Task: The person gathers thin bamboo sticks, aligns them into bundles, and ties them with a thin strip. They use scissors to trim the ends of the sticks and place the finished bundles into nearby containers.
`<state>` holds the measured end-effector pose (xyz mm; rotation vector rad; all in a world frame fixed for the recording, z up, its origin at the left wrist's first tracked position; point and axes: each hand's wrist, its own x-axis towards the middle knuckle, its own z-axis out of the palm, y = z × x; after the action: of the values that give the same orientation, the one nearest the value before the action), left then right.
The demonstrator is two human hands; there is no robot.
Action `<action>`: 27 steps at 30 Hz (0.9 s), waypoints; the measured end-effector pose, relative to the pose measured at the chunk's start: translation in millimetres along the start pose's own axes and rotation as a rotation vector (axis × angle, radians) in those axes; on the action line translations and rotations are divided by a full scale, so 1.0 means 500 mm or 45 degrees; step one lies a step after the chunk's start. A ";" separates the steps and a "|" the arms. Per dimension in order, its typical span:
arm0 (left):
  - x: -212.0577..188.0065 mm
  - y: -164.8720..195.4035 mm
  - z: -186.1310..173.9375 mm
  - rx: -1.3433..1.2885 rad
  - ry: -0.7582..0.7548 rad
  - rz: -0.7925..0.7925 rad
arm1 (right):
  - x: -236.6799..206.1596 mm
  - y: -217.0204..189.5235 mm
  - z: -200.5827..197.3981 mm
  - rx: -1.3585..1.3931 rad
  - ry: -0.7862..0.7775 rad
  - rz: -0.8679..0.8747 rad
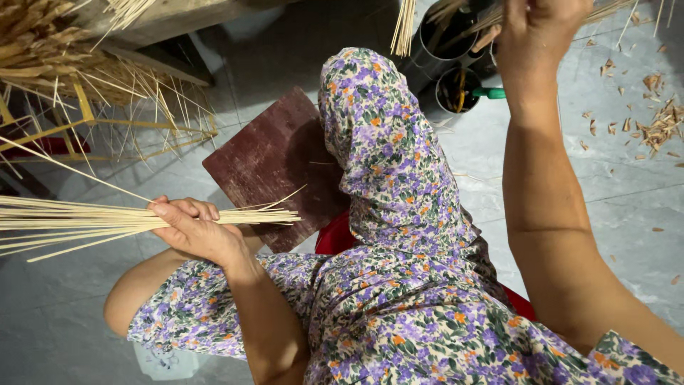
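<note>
Floor (pixel 627 207) first: grey concrete or tile, fills most of the frame, littered with wood shavings (pixel 659 125) at the upper right. Person sits low, floral-print knee (pixel 377 142) raised mid-frame, bit of a red seat (pixel 331 239) under them. Dark reddish board (pixel 267 167) lies flat on the floor just left of the knee. Upper left: big loose pile of split bamboo strips (pixel 43 50), plus a yellow frame (pixel 78 132). Top centre: dark cylindrical containers (pixel 445 53), some sticks standing in them, green-handled tool (pixel 491 93) beside. Progress, my read: partway. Left hand (pixel 192 228), fingers wrapped tight round a bundle of thin sticks (pixel 107 222) running out to the left edge. Right hand (pixel 538 28) raised at the top edge, fingers closed on a few sticks (pixel 605 11), grip detail cropped. The big raw pile suggests plenty left.
</note>
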<state>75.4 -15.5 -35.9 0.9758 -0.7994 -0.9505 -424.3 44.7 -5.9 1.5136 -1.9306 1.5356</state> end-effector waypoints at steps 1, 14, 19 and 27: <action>0.000 0.000 -0.002 -0.007 -0.001 -0.002 | -0.012 0.009 -0.001 0.070 0.015 0.058; -0.006 -0.014 0.002 -0.005 -0.050 -0.011 | -0.116 0.160 0.121 0.177 -0.172 0.523; -0.003 0.000 0.006 0.007 -0.015 -0.017 | -0.106 0.178 0.170 -0.290 -0.448 0.276; -0.002 -0.004 0.011 -0.020 -0.041 -0.022 | -0.054 0.133 0.183 0.055 -0.226 0.613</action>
<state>69.5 -16.7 -35.8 0.9571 -0.8105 -0.9887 -431.6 -21.9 -101.0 1.2981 -2.5204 1.6744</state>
